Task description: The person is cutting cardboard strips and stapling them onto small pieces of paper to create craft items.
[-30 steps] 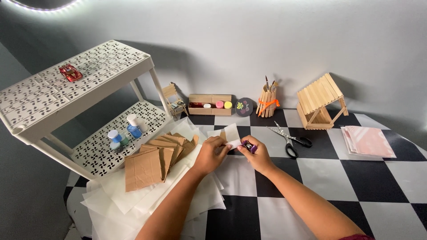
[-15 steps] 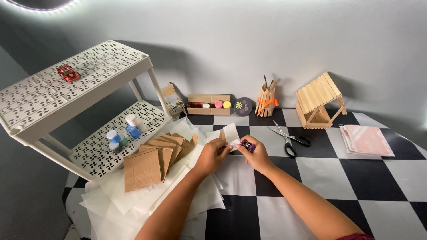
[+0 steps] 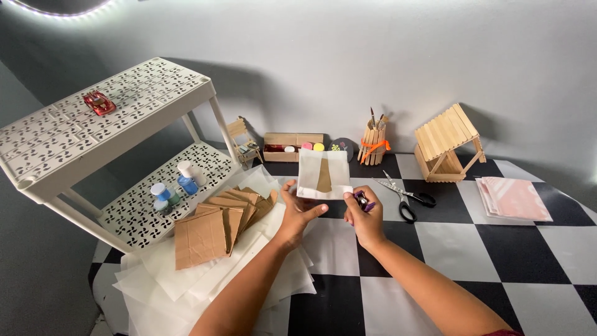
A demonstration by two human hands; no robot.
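My left hand [image 3: 297, 214] holds up a small piece of cardboard wrapped in white paper [image 3: 323, 175], thumb and fingertips pinching its lower edge so that it stands upright above the checkered table [image 3: 472, 249], the brown strip showing down its middle between two white flaps; my right hand [image 3: 365, 219] is closed around a small purple thing [image 3: 362, 200], gripped between thumb and fingers just beside the wrapped piece's lower right corner, though I cannot tell exactly what it is; below my left forearm lies a spread of loose white paper sheets [image 3: 186, 280], and on them a fanned stack of brown cardboard squares [image 3: 214, 227]; to the left stands a white perforated shelf rack [image 3: 93, 124] with a small red toy car [image 3: 99, 102] on its top tier and little paint bottles [image 3: 171, 186] on the lower tier; beyond my right hand lie scissors [image 3: 404, 196] on the table; along the back wall sit a wooden tray with paint pots [image 3: 292, 146], a stick-built holder with brushes [image 3: 373, 144] tied with orange ribbon, and a stick-built little house [image 3: 448, 143]; a pile of pink sheets [image 3: 515, 198] rests at the far right.
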